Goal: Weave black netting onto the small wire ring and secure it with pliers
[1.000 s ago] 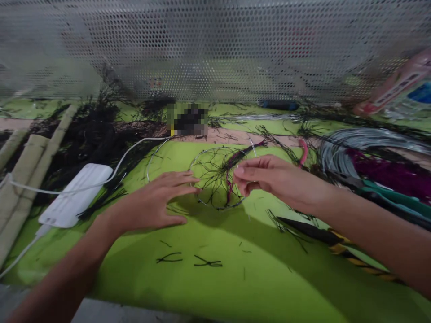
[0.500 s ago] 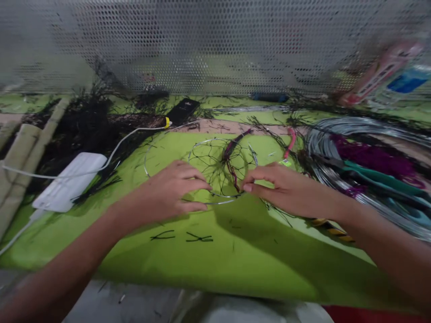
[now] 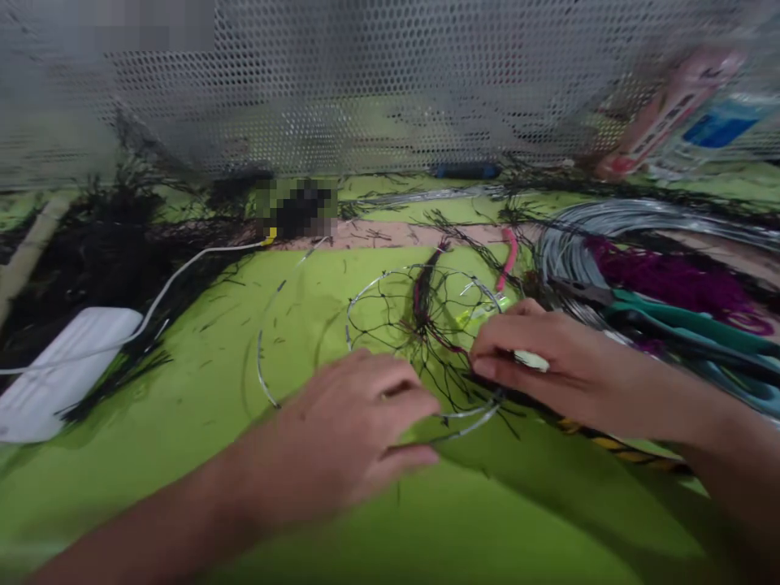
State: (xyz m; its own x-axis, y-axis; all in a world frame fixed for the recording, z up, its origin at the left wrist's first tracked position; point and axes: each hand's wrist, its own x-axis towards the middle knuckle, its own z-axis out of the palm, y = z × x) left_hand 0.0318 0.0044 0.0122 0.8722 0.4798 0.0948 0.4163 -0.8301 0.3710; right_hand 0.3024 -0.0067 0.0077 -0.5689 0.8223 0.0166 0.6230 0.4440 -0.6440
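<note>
A wire ring with black netting (image 3: 396, 272) lies on the green work surface (image 3: 183, 479), with a dark red and black cord bundle (image 3: 422, 301) at its middle. My left hand (image 3: 371, 422) is over the ring's near left edge, thumb and fingers apart, nothing seen between them. At the ring's right side, my right hand (image 3: 542, 357) has thumb and index finger pinched together at the dark netting cords; what exactly lies between the fingertips is too small to tell. A larger curved wire (image 3: 260, 341) runs out to the left, partly behind my left hand.
On the right are a wire coil (image 3: 561, 244), purple cord (image 3: 670, 276) and green-handled pliers (image 3: 682, 317). A white power bank (image 3: 73, 374) with a cable is at left, beside dark netting (image 3: 103, 268). A perforated metal panel (image 3: 366, 81) stands behind.
The view has shifted. My right hand has moved right along the ring, away from my left hand. The cord bundle now stands more upright, and my left hand's thumb and fingers remain apart.
</note>
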